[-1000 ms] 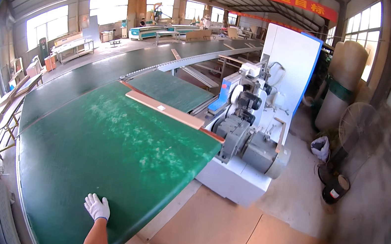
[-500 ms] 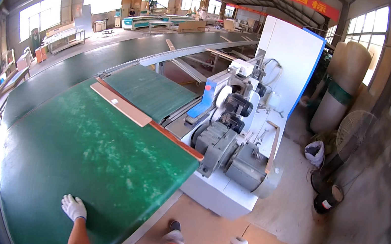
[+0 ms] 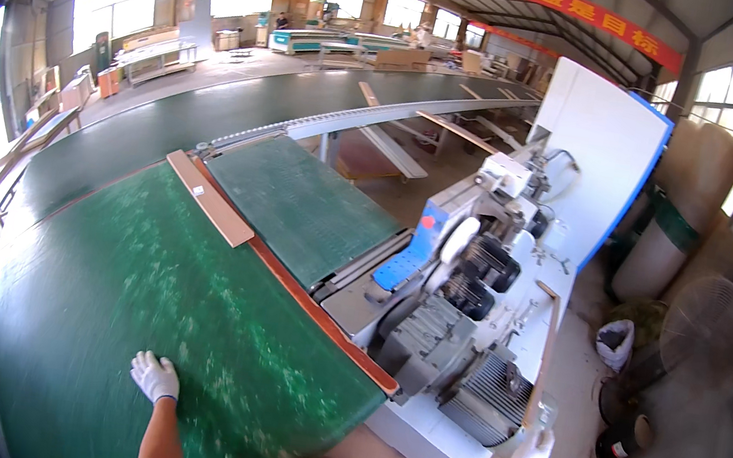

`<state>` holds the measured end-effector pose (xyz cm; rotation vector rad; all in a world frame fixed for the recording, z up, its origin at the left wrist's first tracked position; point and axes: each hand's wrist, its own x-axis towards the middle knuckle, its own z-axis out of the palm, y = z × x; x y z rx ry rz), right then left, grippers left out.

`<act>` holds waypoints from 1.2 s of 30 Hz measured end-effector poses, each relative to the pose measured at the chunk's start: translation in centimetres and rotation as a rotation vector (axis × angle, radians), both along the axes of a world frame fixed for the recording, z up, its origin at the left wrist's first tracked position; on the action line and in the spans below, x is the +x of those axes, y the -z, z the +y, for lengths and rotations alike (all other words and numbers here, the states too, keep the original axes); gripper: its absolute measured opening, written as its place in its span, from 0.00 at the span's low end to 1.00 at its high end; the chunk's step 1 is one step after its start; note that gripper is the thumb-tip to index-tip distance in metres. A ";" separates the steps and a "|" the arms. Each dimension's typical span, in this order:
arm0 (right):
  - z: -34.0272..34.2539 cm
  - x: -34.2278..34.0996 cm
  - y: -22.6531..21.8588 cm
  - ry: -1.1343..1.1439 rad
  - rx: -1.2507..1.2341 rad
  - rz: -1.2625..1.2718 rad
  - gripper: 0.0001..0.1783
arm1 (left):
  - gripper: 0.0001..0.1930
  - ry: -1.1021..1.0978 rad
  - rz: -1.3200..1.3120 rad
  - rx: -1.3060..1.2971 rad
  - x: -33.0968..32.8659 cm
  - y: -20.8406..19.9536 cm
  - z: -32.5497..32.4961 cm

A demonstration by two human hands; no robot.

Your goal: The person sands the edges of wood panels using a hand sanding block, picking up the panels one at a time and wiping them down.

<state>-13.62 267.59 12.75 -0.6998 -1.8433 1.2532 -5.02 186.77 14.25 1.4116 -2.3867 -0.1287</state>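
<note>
My left hand, in a white glove, lies on the green conveyor belt with its fingers spread and nothing in them. My right hand, gloved too, is at the rounded end of the grey motor, beside the lower end of a thin wooden strip. Whether its fingers close on anything is too unclear to make out. A brown board with a small white piece on it lies at the belt's far edge, along a reddish-brown edge strip.
A white machine with motors and a blue guard stands right of the belt. A smaller green belt adjoins it. A long curved conveyor runs behind. A fan and a white sack stand at the right.
My right hand has moved up and right from over the floor to the motor's end. The view has shifted toward the machine. My left hand remains flat on the belt.
</note>
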 end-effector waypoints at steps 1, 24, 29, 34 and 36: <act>0.5 -1.5 -0.8 0.043 0.067 -0.115 0.25 | 0.26 0.033 0.010 -0.017 -0.7 0.5 0.2; 10.1 -21.3 -6.8 -0.441 -0.617 -0.338 0.08 | 0.23 0.099 0.102 -0.024 -12.2 2.0 13.5; 5.7 -20.8 -11.5 -0.361 -0.307 -0.231 0.08 | 0.23 0.154 0.132 -0.020 -13.6 2.1 15.4; 0.1 -20.9 -19.4 -0.366 -0.010 -0.089 0.10 | 0.22 0.196 0.164 -0.035 -14.1 1.9 16.0; -2.1 -21.6 -22.3 -0.457 -0.045 0.013 0.13 | 0.22 0.201 0.168 -0.042 -14.2 1.9 16.1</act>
